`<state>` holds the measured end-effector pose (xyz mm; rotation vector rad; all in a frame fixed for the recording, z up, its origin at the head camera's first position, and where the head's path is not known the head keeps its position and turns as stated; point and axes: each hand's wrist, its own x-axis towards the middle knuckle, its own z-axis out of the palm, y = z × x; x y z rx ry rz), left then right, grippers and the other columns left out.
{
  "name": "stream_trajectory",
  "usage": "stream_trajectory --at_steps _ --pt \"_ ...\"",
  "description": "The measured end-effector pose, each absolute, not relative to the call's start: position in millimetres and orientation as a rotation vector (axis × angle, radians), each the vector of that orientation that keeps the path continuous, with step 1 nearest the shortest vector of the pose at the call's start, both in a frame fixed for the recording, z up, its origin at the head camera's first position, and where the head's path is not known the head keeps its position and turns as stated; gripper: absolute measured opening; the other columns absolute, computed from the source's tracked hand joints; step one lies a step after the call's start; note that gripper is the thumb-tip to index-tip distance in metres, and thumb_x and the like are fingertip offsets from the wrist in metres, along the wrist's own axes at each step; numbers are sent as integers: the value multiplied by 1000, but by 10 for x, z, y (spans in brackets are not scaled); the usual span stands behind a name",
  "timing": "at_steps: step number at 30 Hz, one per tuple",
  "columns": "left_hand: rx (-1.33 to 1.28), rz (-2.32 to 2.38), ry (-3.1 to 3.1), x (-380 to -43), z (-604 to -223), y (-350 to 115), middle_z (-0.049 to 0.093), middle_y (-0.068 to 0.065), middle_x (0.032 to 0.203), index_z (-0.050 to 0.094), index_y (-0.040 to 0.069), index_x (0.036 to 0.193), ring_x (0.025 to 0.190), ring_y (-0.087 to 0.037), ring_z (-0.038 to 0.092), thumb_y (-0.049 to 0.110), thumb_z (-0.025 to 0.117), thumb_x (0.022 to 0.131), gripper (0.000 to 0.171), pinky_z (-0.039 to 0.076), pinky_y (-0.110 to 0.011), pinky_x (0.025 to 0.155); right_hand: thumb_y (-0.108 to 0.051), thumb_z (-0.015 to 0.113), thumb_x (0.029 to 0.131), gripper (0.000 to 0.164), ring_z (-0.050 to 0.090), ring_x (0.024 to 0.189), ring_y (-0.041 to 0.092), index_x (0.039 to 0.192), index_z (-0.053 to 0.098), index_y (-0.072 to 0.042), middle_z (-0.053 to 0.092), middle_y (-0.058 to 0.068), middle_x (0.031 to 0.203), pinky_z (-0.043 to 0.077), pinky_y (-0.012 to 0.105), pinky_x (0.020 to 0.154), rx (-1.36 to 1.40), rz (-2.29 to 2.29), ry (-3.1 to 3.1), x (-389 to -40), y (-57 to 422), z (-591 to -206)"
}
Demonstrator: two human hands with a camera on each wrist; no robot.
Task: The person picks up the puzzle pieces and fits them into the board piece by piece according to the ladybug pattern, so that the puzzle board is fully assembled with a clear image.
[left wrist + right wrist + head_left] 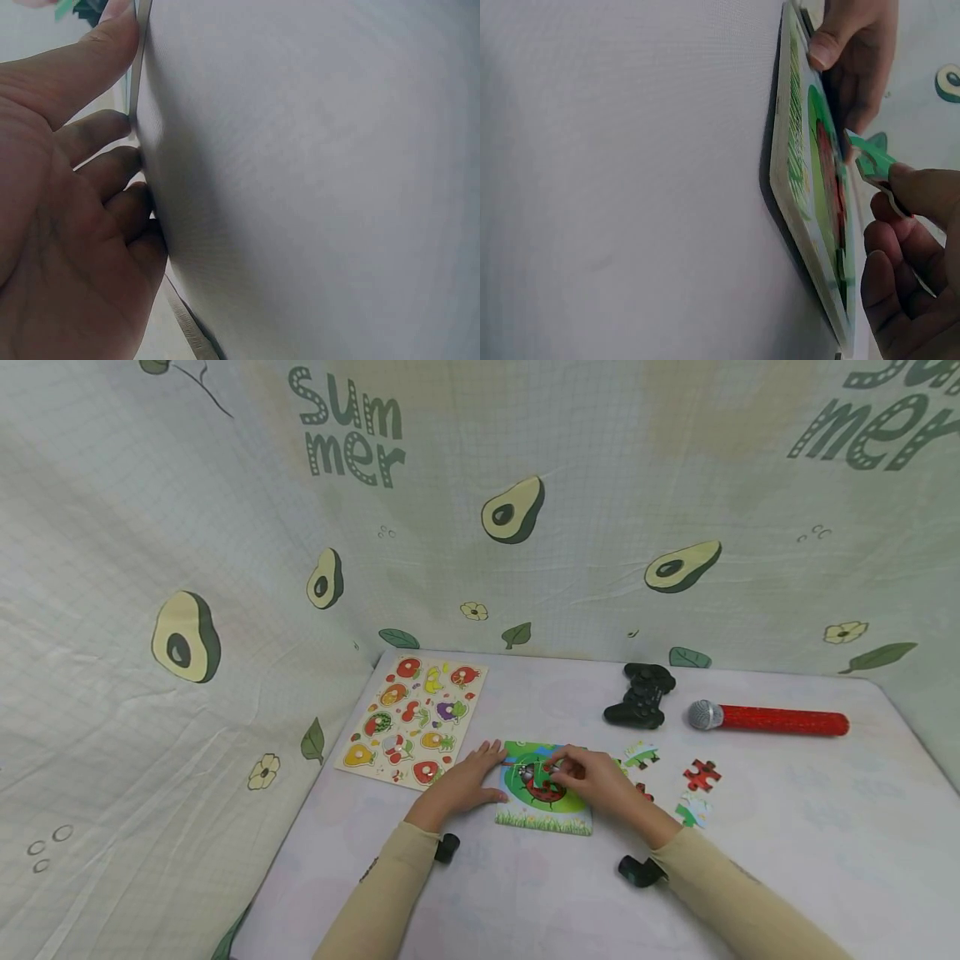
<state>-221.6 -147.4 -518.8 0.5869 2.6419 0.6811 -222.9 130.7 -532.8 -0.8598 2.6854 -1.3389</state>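
A ladybug jigsaw puzzle board (517, 820) lies flat on the table, green with a grass border along its near side. My left hand (467, 782) rests at the board's left edge, fingers spread; in the left wrist view its thumb (112, 45) touches the edge. Over the upper right of the board, my right hand (596, 778) pinches a green puzzle piece (871, 159) between thumb and finger. The right wrist view shows that piece tilted, just above the board. Other pieces sit in the board around the ladybug.
Loose puzzle pieces lie right of the board: a red one (702, 775), a green one (641, 754) and a pale one (692, 810). A fruit peg board (416, 731) is at the left. Behind are a black game controller (641, 697) and a red microphone (772, 720).
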Motion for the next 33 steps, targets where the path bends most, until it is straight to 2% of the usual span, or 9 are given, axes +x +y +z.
stream_trajectory --at_steps 10,20,33 --pt "585 672 2642 -2218 -5190 -1476 21 -4 169 35 15 160 156 -27 13 41 74 92 82 23 -47 124 -15 76 93 16 60 72 1 110 74 -14 66 -12 82 54 25 65 -918 -1273 2673 -2237 1056 -5336" --pt "575 671 2637 -2212 -5177 -1476 20 -3 169 34 16 160 156 -28 13 41 73 93 81 23 -48 124 -19 75 94 15 51 64 1 108 72 -17 58 -14 75 46 24 59 -826 -1121 2751 -2216 872 -5324" --pt "561 666 2637 -2214 -5173 -1473 20 -2 169 34 16 160 155 -30 14 42 73 92 82 24 -49 123 -22 75 94 22 56 78 6 115 71 -14 60 -6 95 51 28 68 -752 -1087 2791 -2186 793 -5336"
